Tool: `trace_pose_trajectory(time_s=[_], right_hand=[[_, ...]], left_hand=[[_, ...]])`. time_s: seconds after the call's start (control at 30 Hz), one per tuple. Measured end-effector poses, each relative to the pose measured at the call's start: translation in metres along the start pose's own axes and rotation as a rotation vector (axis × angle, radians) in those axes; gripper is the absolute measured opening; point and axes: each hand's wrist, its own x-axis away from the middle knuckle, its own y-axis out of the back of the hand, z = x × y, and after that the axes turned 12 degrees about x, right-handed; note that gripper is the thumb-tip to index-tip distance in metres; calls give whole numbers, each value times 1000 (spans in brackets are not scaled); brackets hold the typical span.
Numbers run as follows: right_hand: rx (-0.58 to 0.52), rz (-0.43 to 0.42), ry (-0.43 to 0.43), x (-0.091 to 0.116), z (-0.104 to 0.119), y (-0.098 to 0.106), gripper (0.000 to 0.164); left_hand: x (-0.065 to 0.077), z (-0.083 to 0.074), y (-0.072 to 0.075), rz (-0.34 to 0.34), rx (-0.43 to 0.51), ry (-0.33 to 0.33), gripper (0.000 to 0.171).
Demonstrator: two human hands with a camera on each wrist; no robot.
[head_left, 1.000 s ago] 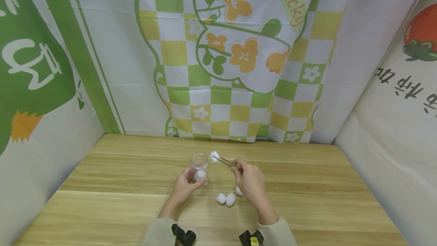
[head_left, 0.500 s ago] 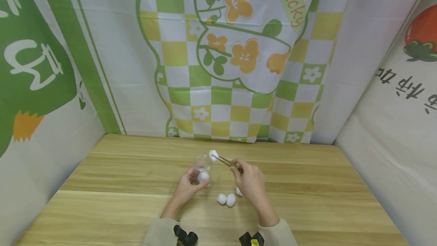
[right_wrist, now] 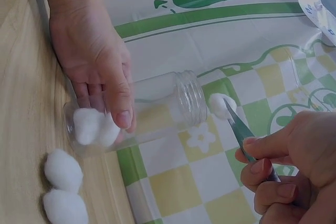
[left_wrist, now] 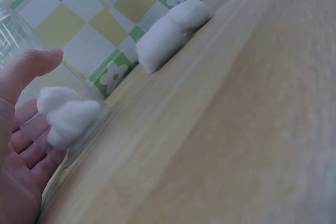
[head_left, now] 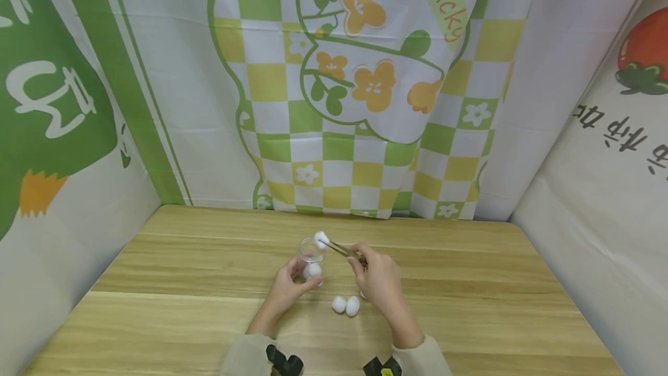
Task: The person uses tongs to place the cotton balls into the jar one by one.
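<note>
A clear jar with a threaded mouth stands upright on the table, white cotton balls lying at its bottom. My left hand is wrapped round the jar's lower part, thumb on the near side. Tweezers are pinched between the thumb and fingers of my right hand. Their tips grip a cotton ball at the jar's mouth, just above the rim. In the right wrist view that cotton ball is outside the opening, a small gap from it.
Two loose cotton balls lie side by side on the wooden table, between my forearms. Another cotton ball is mostly hidden by my right hand. A patterned cloth hangs behind the table's far edge.
The right hand has moved slightly left, bringing the tweezers and cotton ball over to the jar's mouth. My left hand and the jar have shifted a little to the right.
</note>
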Motion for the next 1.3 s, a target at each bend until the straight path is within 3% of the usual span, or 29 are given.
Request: trace_pose_trajectory(time_s=[0.1,0.27,0.4,0.93,1.3], right_hand=[[1,-8,8,1,1,-1,12],[2,-18,14,1,3,-3,12],[5,-24,31,1,5,-5,12],[9,-23,32,2,4,-10,11],[14,25,-2,2,2,-8,12]], left_hand=[[1,1,1,3,-18,-25,61],[0,-1,-1,-16,25,69,59],[-1,-1,-1,-31,21,104,55],[-1,-4,-2,-20,52,116,53],[-2,-4,-2,-23,59,125,54]])
